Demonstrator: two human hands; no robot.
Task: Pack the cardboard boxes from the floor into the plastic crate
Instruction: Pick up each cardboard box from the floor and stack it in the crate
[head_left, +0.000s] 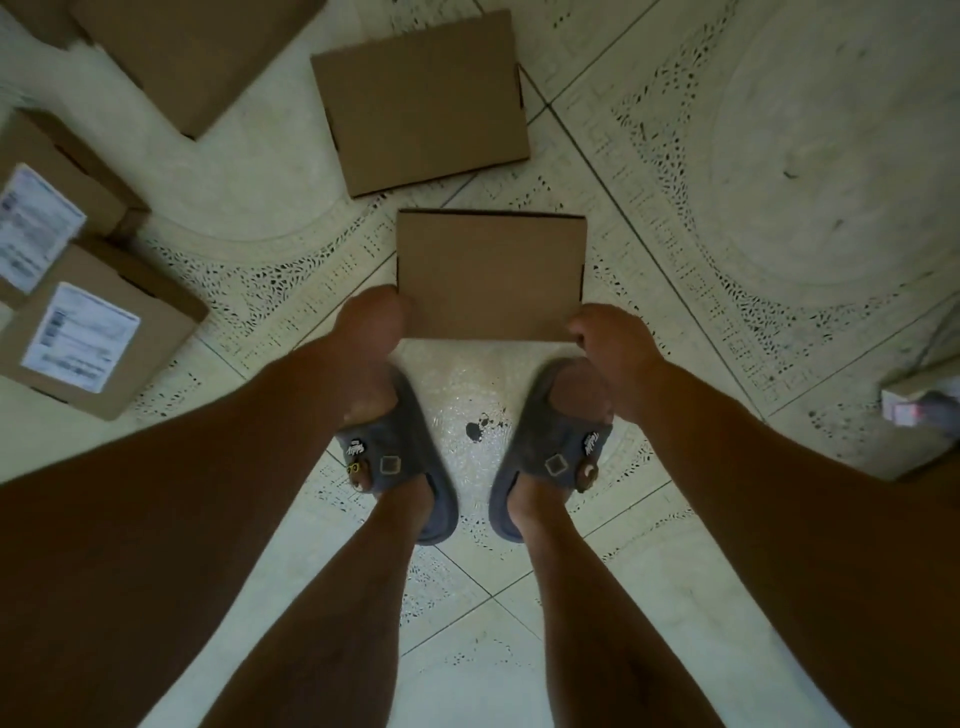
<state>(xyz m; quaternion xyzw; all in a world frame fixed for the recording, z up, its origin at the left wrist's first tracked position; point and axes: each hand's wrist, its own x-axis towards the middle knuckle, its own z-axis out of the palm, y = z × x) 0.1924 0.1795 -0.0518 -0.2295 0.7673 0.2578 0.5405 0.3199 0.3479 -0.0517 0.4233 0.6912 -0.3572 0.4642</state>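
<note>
A person stands bent over a pale patterned tile floor (779, 156), both bare arms reaching down. A flat cardboard box (491, 273) sits just in front of their toes, squarely between the two hands.

The right hand (615, 345) is at the box's near right corner, with its fingers curled together and pinching the edge. The left hand (366, 325) meets the near left corner, but its back faces the camera and hides the fingers, so I cannot tell whether they grip or only touch. I also cannot tell whether the box is lifted or still lying flat.

The feet are in grey slippers (540, 457) with small charms, set a little apart just behind the box.

A second flat box (421, 101) lies on the floor just beyond the first, slightly turned. A large box (192, 57) sits at the upper left. Along the left edge are two smaller boxes with white printed labels, one nearer (98, 338) and one farther (47, 208), touching each other.
</note>
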